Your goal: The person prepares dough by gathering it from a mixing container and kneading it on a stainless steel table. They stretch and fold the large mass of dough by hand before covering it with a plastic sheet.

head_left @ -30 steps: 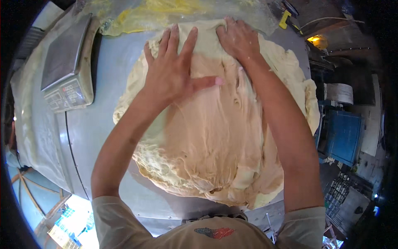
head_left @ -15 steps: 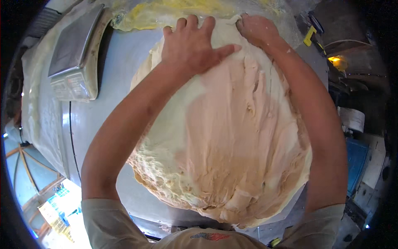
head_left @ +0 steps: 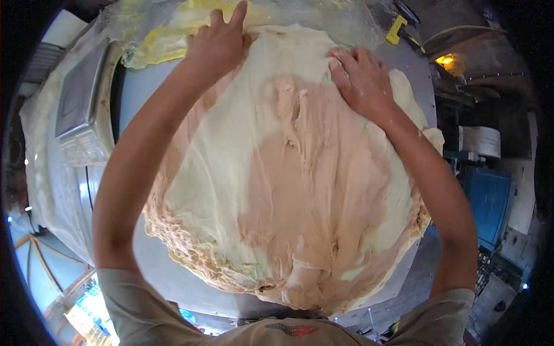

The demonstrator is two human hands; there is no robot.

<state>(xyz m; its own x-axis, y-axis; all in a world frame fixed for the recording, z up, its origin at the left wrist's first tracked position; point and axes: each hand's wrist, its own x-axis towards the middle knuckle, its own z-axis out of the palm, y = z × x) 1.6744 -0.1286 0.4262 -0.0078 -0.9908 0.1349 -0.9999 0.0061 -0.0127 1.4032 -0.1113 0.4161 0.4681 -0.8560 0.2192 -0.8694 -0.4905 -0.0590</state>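
A very large slab of pale, sticky dough (head_left: 311,190) covers much of the metal table, its surface creased down the middle and ragged along the near left edge. My left hand (head_left: 218,49) is at the dough's far left edge, fingers apart and pointing away from me. At the far right, my right hand (head_left: 365,81) rests on the dough with its fingers bent into it. Part of the dough's edge bulges out beyond that wrist. What lies under the right fingertips is hidden.
On the left stands a weighing scale (head_left: 86,95) with a metal platform. Clear plastic sheeting with yellow smears (head_left: 164,37) lies along the far side. A yellow-and-black tool (head_left: 396,30) is at the far right corner; a blue panel (head_left: 487,199) stands beyond the table's right side.
My left hand has moved left and away to the dough's edge. My right hand has come slightly nearer, and the far dough has spread wider. The whole view has shifted.
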